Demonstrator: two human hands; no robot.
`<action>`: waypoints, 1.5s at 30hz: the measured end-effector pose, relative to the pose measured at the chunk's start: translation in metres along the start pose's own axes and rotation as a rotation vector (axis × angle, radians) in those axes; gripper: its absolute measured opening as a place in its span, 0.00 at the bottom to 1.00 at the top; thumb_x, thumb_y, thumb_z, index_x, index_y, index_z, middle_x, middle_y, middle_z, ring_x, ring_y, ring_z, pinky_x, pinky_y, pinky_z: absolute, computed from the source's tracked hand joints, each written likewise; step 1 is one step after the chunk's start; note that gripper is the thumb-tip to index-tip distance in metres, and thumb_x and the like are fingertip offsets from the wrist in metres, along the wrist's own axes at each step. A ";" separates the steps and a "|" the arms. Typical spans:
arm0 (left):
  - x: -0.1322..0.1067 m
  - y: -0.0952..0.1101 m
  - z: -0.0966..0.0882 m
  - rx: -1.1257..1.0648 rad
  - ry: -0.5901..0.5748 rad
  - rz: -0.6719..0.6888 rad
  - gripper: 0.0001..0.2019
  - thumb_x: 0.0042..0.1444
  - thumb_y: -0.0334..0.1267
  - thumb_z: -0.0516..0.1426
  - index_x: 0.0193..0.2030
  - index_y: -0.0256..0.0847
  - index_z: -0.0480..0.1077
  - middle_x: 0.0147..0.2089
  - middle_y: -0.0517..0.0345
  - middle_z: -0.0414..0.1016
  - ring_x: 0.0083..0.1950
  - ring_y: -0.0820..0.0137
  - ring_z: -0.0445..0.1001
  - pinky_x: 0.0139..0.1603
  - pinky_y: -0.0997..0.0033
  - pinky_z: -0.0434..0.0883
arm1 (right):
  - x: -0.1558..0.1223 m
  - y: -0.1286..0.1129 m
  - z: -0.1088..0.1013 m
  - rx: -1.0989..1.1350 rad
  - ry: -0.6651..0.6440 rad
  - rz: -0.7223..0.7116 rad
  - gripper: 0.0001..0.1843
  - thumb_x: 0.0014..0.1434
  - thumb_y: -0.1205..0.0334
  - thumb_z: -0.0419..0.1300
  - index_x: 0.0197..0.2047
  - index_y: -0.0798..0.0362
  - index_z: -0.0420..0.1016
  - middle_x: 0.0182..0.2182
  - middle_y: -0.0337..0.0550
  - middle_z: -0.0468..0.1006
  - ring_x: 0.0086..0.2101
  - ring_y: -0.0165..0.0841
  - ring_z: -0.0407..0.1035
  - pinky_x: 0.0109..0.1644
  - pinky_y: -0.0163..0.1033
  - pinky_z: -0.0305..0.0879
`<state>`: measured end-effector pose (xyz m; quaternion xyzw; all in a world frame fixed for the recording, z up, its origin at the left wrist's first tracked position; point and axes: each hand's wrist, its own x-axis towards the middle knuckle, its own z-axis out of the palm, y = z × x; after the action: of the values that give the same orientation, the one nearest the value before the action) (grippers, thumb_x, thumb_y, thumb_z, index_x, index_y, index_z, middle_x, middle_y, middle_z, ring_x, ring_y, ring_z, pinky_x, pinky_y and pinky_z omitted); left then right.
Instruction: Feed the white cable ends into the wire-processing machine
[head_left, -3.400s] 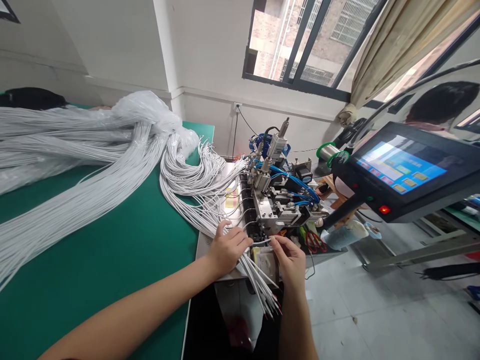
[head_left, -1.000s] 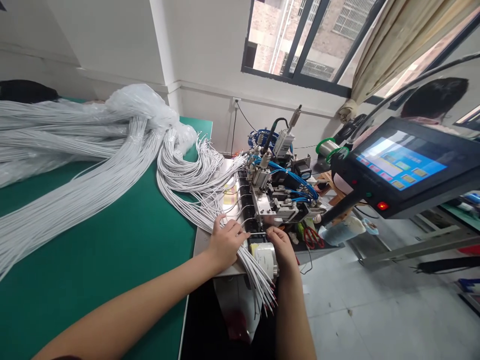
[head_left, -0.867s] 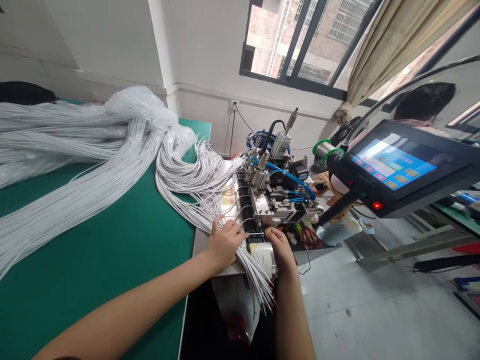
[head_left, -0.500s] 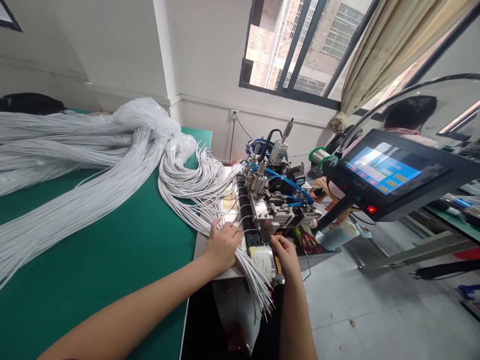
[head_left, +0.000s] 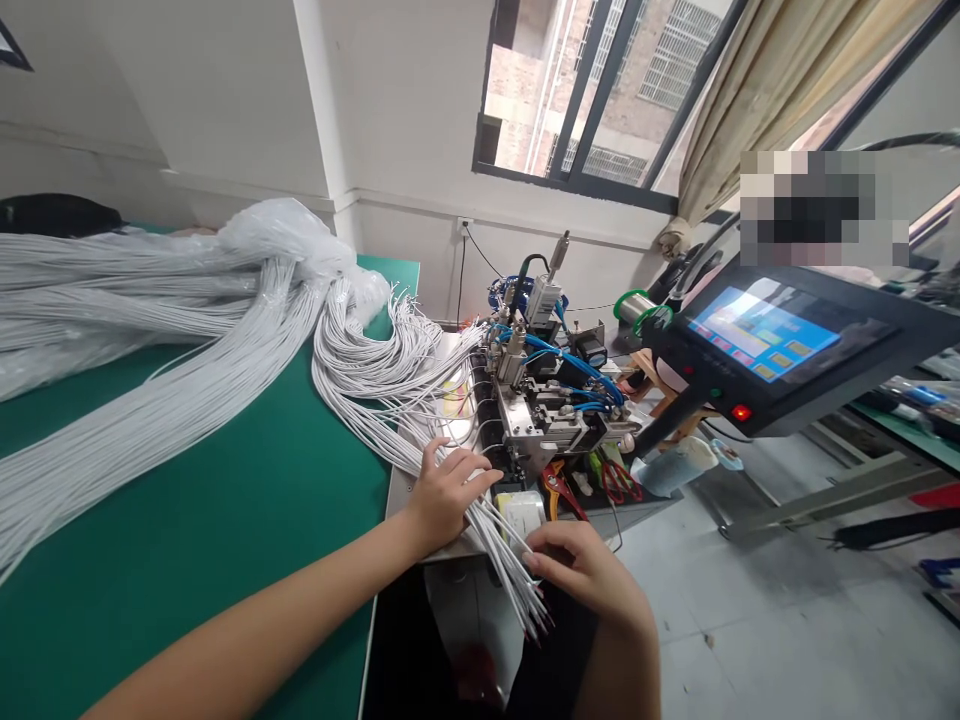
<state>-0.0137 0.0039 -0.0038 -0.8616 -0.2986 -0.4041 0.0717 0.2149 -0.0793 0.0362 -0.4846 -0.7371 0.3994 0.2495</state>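
Observation:
My left hand (head_left: 448, 492) is closed over a bundle of thin white wires (head_left: 504, 560). Their loose ends hang past the front edge of the machine's metal base, with dark reddish tips. To the right, my right hand (head_left: 585, 570) pinches thumb and forefinger around the end of one white wire (head_left: 517, 537), beside the bundle. Just beyond both hands stands a benchtop machine (head_left: 525, 405) with metal cylinders and blue air hoses. Single wires lie across its black feed rail (head_left: 487, 410). A rounded white part (head_left: 523, 512) sits at its near end.
More white wires (head_left: 172, 400) stretch over the green table (head_left: 300, 540) at left, partly under clear plastic (head_left: 285, 235). Right of the machine are orange-handled pliers (head_left: 559, 490), red-handled scissors (head_left: 619, 483), a solder spool (head_left: 637, 308) and a touchscreen panel (head_left: 772, 335). A person sits behind the panel.
My right hand has moved from the machine's front down and toward me, to the wire bundle's ends. The orange-handled pliers now show more fully. My left hand stays on the bundle, forefinger stretched further right.

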 end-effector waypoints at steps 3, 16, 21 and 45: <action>0.001 0.000 -0.002 -0.006 0.002 0.026 0.21 0.54 0.22 0.48 0.48 0.44 0.72 0.43 0.57 0.77 0.45 0.67 0.74 0.60 0.52 0.52 | -0.002 0.000 0.000 -0.026 0.005 -0.014 0.15 0.62 0.53 0.58 0.30 0.54 0.76 0.26 0.40 0.74 0.28 0.31 0.65 0.32 0.34 0.57; 0.002 0.000 -0.003 -0.058 -0.025 0.129 0.14 0.66 0.31 0.47 0.50 0.43 0.71 0.37 0.61 0.80 0.35 0.75 0.75 0.60 0.61 0.54 | 0.018 0.037 0.005 0.337 0.639 0.110 0.17 0.53 0.46 0.65 0.32 0.53 0.77 0.26 0.43 0.74 0.28 0.34 0.65 0.31 0.36 0.61; 0.001 0.000 -0.002 -0.066 -0.068 0.106 0.15 0.66 0.33 0.45 0.48 0.44 0.72 0.35 0.59 0.80 0.35 0.73 0.75 0.57 0.62 0.54 | 0.028 0.045 0.014 0.473 0.759 0.123 0.16 0.52 0.48 0.67 0.32 0.54 0.78 0.27 0.43 0.75 0.28 0.33 0.66 0.32 0.36 0.62; 0.003 0.003 -0.003 0.083 -0.154 0.044 0.19 0.55 0.24 0.49 0.48 0.47 0.72 0.34 0.58 0.73 0.35 0.69 0.68 0.49 0.60 0.54 | 0.048 0.054 0.007 0.243 0.608 0.136 0.18 0.52 0.47 0.64 0.33 0.55 0.77 0.28 0.45 0.76 0.27 0.34 0.65 0.29 0.36 0.60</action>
<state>-0.0124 0.0022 0.0008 -0.8928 -0.3006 -0.3223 0.0933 0.2185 -0.0267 -0.0136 -0.5963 -0.5421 0.3371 0.4867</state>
